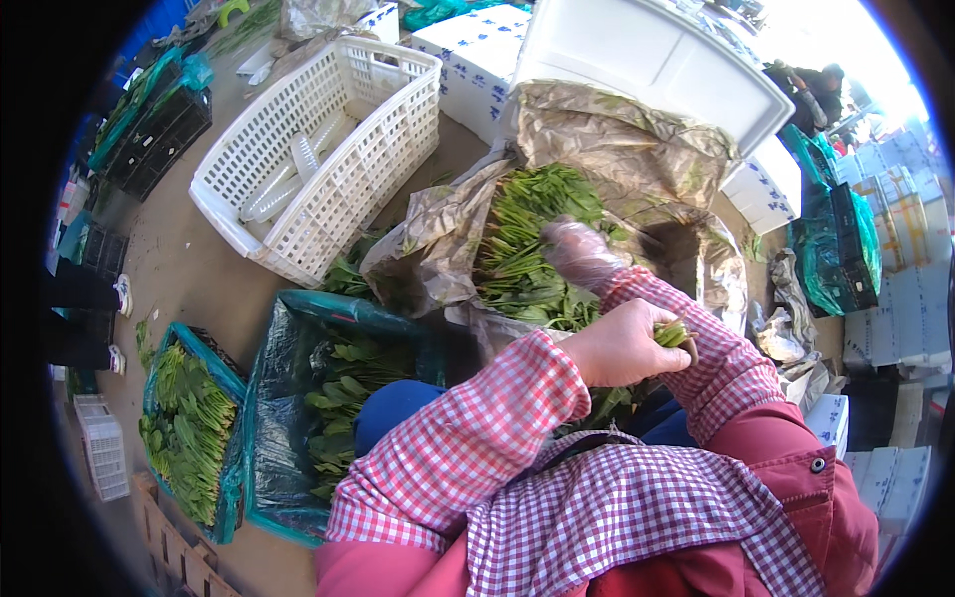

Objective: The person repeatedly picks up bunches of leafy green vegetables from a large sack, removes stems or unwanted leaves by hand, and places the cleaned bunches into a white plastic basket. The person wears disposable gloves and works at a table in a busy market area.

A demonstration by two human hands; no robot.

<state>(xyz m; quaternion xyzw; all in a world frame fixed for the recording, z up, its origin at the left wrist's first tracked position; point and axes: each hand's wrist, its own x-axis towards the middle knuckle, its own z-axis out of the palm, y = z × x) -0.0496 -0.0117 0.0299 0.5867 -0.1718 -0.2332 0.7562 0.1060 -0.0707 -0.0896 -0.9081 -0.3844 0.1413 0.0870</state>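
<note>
My left hand [627, 345], bare, is closed around a small bunch of leafy-green stems [673, 333], cut ends pointing right. It lies across my right forearm. My right hand [582, 250], in a clear plastic glove, reaches over a heap of leafy greens [522, 239] whose stems point left. Blur and the glove hide whether its fingers grip any leaves. Crumpled brown paper [440, 239] lines the container around the heap and folds up behind it. Both forearms wear red checked sleeves.
A white plastic crate [380, 164] with clear plastic pieces inside stands ahead left. Beside my knee, a teal-lined crate [280, 403] holds greens; a fuller crate of greens [190, 425] sits further left. White foam boxes [474, 60] stand behind. A person's legs [82, 313] are at far left.
</note>
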